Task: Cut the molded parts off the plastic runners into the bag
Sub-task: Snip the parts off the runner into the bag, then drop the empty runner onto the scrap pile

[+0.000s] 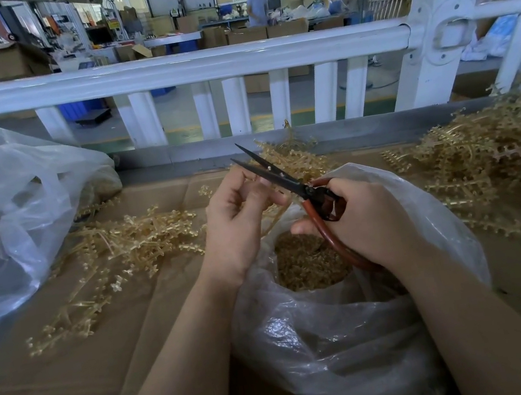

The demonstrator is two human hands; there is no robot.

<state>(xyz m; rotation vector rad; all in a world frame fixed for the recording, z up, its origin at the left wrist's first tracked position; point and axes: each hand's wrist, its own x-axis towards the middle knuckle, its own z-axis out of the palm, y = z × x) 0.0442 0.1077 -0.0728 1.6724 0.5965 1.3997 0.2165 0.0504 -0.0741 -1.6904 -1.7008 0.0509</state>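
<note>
A: What is held by the right hand [365, 217]?

B: Scissors [287, 182] are gripped in it, the fingers curled through the red handles. The dark blades are parted a little and pointed up and away, toward the left.

A: And the left hand [239, 222]?

B: A thin runner [273, 217] is pinched between its curled fingers and thumb, just beside the blades. The stem is seen hanging down from the fingers toward the bag's mouth. Whether any parts remain on it cannot be told.

A: Where is the bag [345, 332]?

B: It is stood on the table [76, 386], right below both hands. It is clear plastic, its mouth is open, and a heap of small tan parts [309, 265] is seen inside.

A: Where are the other runners kept?

B: A loose pile [116, 257] is spread on the table to the left of the hands. A bigger heap [506, 161] is stacked at the right, well apart from the bag. A smaller clump [294, 160] is lying behind the scissors.

A: Anything else nearby?

B: A second clear bag [4, 214] is slumped at the far left. A white railing [194, 66] is set along the far edge of the table, and a person [256, 3] is seen standing well beyond it.
</note>
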